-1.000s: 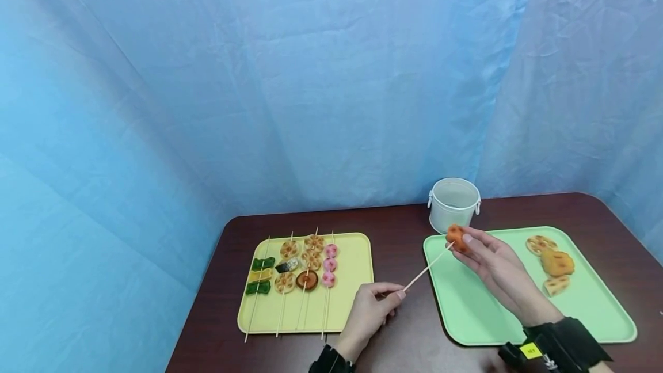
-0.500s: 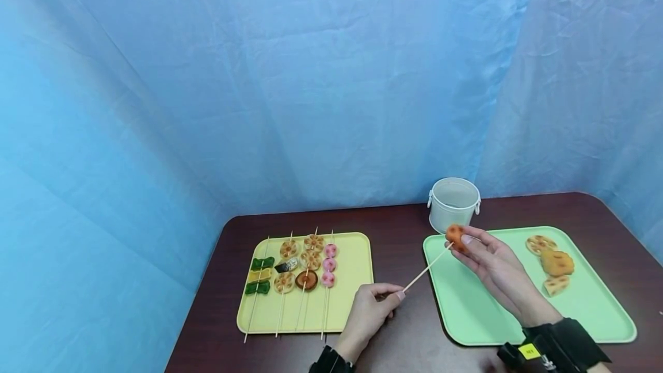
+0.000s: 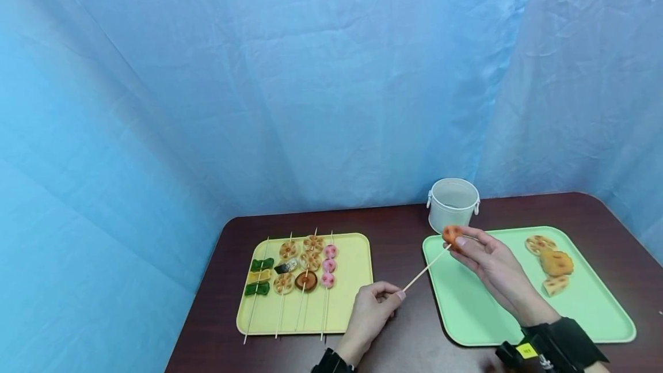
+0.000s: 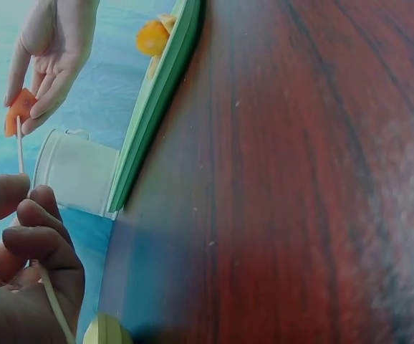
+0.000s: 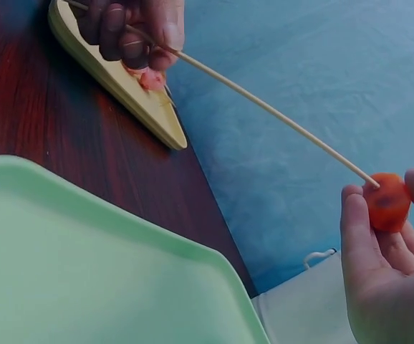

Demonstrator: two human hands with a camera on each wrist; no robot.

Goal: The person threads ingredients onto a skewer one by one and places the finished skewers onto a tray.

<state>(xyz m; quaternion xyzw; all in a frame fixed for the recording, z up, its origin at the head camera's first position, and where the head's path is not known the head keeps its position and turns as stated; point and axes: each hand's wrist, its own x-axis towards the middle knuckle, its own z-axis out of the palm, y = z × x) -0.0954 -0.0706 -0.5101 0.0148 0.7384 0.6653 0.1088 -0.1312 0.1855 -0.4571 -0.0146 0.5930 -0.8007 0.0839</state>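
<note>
My left hand (image 3: 369, 316) pinches a thin wooden skewer (image 3: 427, 267) between thumb and fingers, its lower end passing back through the curled fingers in the left wrist view. The skewer slants up to the right. With thumb and fingertips my right hand (image 3: 494, 269) holds an orange-brown food piece (image 3: 452, 235) above the left corner of the green tray (image 3: 468, 309). In the right wrist view, the skewer tip meets the face of this orange piece (image 5: 387, 204). On the green tray lie a round slice (image 3: 540, 244), a golden nugget-like piece (image 3: 556, 262) and a small pale piece (image 3: 556, 285).
A yellow tray (image 3: 357, 298) on the left bears several loaded skewers, among them one with pink rounds (image 3: 328, 266) and one with green and yellow pieces (image 3: 258, 276). Behind the green tray stands a white bucket (image 3: 452, 205). Blue curtain (image 3: 331, 85) hangs behind the dark table (image 3: 409, 327).
My right hand and the orange piece have shifted very slightly left and tilted a little. The left hand still grips the skewer in nearly the same place.
</note>
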